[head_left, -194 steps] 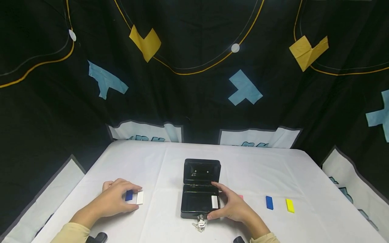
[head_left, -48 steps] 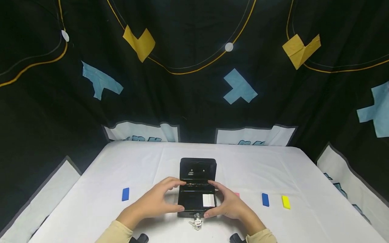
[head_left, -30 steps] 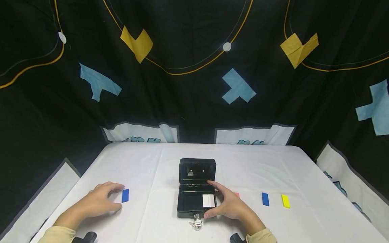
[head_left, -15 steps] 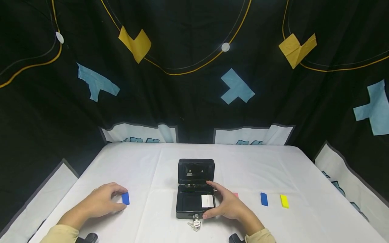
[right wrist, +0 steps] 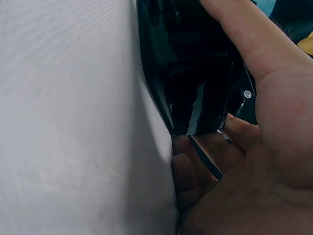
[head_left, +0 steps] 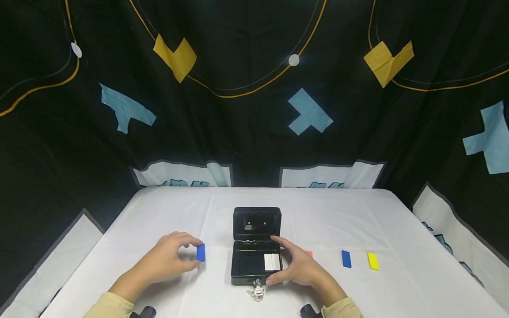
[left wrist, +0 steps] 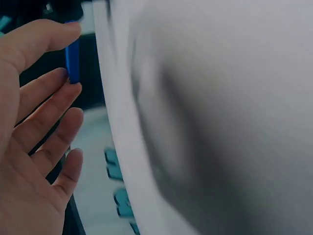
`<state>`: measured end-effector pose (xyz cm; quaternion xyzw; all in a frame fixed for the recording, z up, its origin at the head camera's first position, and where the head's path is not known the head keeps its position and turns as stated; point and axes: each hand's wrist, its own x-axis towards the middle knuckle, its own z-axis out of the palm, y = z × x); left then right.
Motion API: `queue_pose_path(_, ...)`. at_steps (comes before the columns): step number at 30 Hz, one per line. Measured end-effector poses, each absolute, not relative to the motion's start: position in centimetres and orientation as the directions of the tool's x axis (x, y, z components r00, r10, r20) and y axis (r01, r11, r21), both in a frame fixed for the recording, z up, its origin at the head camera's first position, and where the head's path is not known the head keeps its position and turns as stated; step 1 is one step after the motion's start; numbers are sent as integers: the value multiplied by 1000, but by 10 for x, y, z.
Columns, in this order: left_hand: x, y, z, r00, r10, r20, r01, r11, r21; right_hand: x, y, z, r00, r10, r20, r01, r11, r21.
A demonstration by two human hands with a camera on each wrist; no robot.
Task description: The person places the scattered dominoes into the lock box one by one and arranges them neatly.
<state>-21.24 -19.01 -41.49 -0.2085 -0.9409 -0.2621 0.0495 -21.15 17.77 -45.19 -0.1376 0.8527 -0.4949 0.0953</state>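
In the head view my left hand (head_left: 165, 260) pinches a blue block (head_left: 200, 252) between thumb and fingertips, left of the box. The left wrist view shows the same blue block (left wrist: 73, 58) edge-on, thumb at one end and fingers at the other. A black metal cash box (head_left: 248, 261) stands with its lid up. Two white blocks (head_left: 272, 262) lie side by side in its right part. My right hand (head_left: 300, 265) holds the box's right side, thumb at the front corner and fingers toward the hinge. Close up, my right hand (right wrist: 274, 127) spans the black wall.
Keys (head_left: 257, 292) hang at the box's front. Right of the right hand lie another blue block (head_left: 346, 259) and a yellow block (head_left: 373, 261). A pink block (head_left: 309, 253) is mostly hidden behind that hand. White cloth (head_left: 318, 212) covers the table.
The second white block was put in the box by my left hand. That hand went back left, took the blue block and carried it right toward the box. The right hand stays on the box.
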Motion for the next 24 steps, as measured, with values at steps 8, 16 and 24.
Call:
queue_pose_path(8, -221, -144, -413, -859, 433, 274, 511, 697, 503, -212, 179, -453, -944, -329, -19, -145, 468, -872)
queue_pose_path(16, -226, -107, -419, -853, 465, 234, 513, 674, 531, -213, 176, -452, -949, -313, -30, -136, 494, -859)
queue_pose_path(24, -226, -76, -425, -811, 554, 188, 576, 700, 423, -211, 178, -452, -944, -328, -32, -147, 505, -850)
